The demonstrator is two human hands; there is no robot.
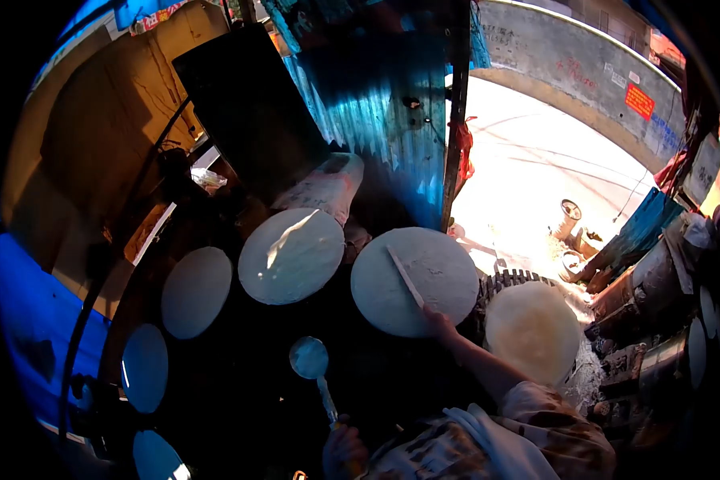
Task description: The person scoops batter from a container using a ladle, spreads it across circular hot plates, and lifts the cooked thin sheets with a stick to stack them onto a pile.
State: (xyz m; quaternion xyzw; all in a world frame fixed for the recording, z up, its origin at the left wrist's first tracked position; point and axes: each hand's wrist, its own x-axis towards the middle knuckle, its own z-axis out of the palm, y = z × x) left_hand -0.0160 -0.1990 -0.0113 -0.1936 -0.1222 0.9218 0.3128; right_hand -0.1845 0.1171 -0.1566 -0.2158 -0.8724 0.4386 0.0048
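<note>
Toward the middle of this dim, roofed space, we see a round white sheet (pixel 444 276) with the person's right hand (pixel 437 321) at its lower edge, laying a thin flat stick (pixel 405 276) slantwise across the surface. We read the right grip as closed around the near end of that stick, though the fingers are too small to tell apart. Lower down, in shadow, the left hand (pixel 346 450) has its grip wrapped about the handle of a ladle (pixel 309 358), whose round bowl is held out over darkness, apart from every sheet; we cannot tell whether anything lies in it. To the right of the white sheet, we find a yellowish disc (pixel 534 332), browner toward its middle; to the left sits a sunlit disc (pixel 292 268) with a bright streak, and beyond it a greyer disc (pixel 196 292). A pale bag (pixel 330 182) stands just behind the sunlit one. We judge the step in hand to be spreading or smoothing the white sheet with the stick; the next move, we think, calls for a light, level stroke out to the rim, the ladle meanwhile held clear of the surface
</note>
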